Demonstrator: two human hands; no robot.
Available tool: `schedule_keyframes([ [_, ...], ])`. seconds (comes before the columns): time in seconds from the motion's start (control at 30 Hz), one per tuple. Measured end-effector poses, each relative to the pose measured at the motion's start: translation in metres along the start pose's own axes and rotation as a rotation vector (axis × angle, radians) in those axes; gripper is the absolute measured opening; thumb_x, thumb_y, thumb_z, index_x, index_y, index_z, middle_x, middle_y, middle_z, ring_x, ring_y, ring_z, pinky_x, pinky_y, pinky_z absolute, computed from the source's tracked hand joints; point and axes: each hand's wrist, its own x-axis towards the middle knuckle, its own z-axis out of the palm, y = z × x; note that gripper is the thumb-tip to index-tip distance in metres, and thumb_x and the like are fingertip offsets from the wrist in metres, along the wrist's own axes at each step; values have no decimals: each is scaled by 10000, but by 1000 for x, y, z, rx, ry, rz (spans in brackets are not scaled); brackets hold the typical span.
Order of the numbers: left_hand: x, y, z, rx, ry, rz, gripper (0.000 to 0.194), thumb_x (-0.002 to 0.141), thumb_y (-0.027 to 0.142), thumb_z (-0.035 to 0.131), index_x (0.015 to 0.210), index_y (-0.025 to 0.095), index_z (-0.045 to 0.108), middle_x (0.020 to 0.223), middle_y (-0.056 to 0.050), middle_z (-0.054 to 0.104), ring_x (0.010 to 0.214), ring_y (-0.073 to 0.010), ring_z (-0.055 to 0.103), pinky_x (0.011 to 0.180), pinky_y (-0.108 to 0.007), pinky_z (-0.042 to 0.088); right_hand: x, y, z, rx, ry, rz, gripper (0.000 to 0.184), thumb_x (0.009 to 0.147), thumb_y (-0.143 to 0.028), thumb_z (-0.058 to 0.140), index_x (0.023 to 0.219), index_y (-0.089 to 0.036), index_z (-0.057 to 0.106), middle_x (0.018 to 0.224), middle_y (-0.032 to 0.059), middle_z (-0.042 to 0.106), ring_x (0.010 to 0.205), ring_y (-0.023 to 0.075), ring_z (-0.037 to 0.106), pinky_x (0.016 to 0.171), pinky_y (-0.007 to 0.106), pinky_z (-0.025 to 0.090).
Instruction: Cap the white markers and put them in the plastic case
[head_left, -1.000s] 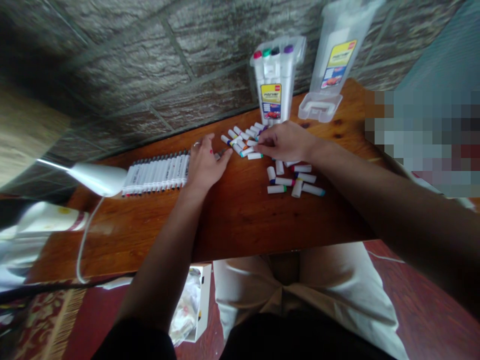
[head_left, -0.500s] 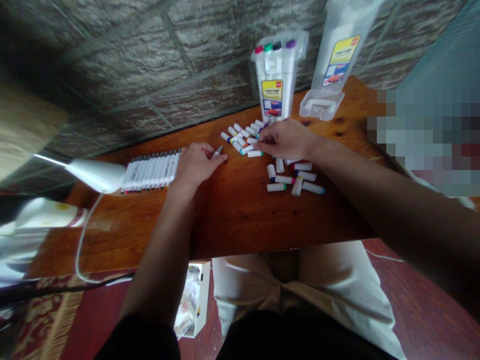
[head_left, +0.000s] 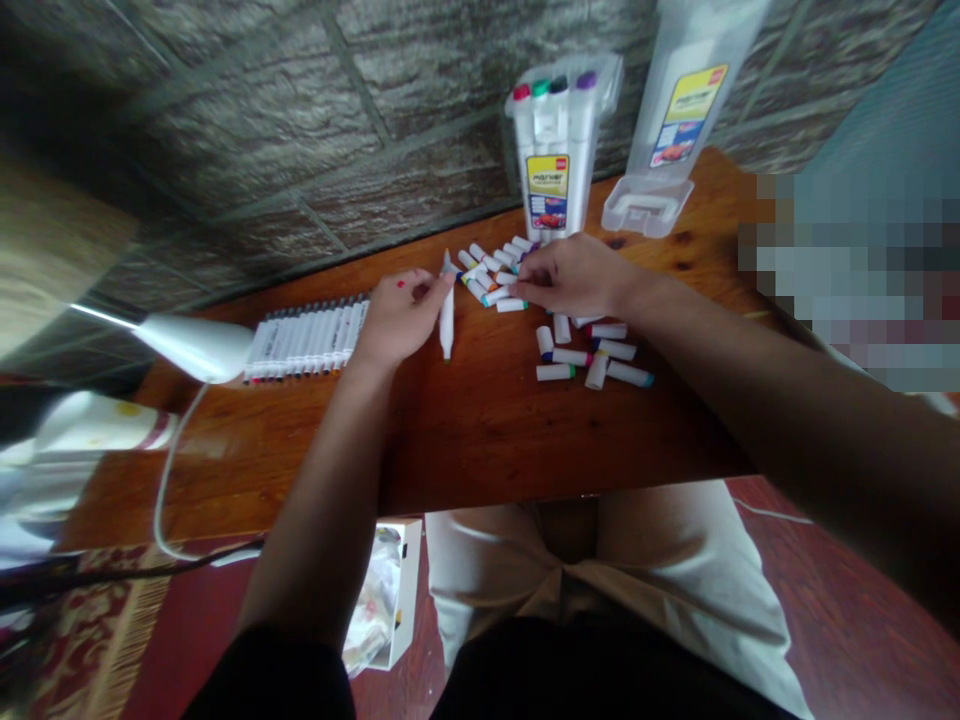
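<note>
My left hand [head_left: 409,310] pinches an uncapped white marker [head_left: 448,325], which stands nearly upright in the picture with its grey tip pointing toward the wall. To its left lies a row of white markers [head_left: 304,340], side by side. My right hand [head_left: 562,275] is at the edge of a pile of white marker caps [head_left: 480,265] with coloured ends. Its thumb and fingers are closed at a cap [head_left: 504,279], partly hidden by the fingertips. More loose caps [head_left: 574,357] lie scattered below the right wrist.
A clear case [head_left: 547,185] with several markers stands against the stone wall, beside an open clear case [head_left: 686,115]. On the left are a white lamp [head_left: 195,345] with its cord and a paper cup [head_left: 105,420]. A box [head_left: 401,600] sits under the wooden table [head_left: 480,430].
My left hand has moved slightly right and turned the marker, so its full length now shows. My right hand has stayed at the pile of caps.
</note>
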Motion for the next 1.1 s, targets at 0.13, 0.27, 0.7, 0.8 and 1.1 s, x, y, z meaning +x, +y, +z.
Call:
schedule_keyframes([
  [0.13, 1, 5, 12, -348, -92, -117, 429, 923, 607, 527, 915, 199, 660, 737, -64, 710, 740, -195, 688, 658, -293, 559, 0, -1, 0, 3, 2, 10, 343, 952, -428, 507, 880, -193, 746, 799, 35, 703, 788, 178, 624, 697, 308, 391],
  [0.27, 4, 4, 22, -515, -149, -201, 408, 922, 586, 529, 952, 199, 655, 774, -78, 734, 755, -203, 711, 674, -316, 590, 0, 0, 1, 11, 7, 9, 332, 951, -417, 516, 887, -189, 747, 799, 38, 702, 775, 176, 626, 696, 307, 389],
  [0.7, 5, 2, 23, -541, -196, -175, 281, 851, 443, 653, 954, 182, 653, 871, -72, 753, 868, -203, 737, 767, -324, 614, -7, -13, -12, 103, 44, -69, 393, 956, -492, 506, 995, -194, 760, 918, 65, 733, 868, 212, 618, 755, 337, 385],
  [0.8, 4, 4, 23, -563, -173, -184, 279, 829, 423, 710, 964, 184, 658, 883, -63, 752, 830, -190, 734, 732, -308, 615, -6, -12, -8, 117, 17, -141, 326, 923, -460, 574, 999, -200, 755, 930, 39, 727, 851, 191, 617, 776, 328, 385],
  [1.1, 3, 5, 23, -572, -223, -173, 228, 838, 396, 716, 947, 200, 671, 933, -52, 752, 877, -183, 723, 740, -292, 611, -4, -10, -7, 41, -32, -107, 220, 877, -335, 669, 967, -161, 768, 846, 39, 709, 771, 162, 594, 739, 303, 392],
])
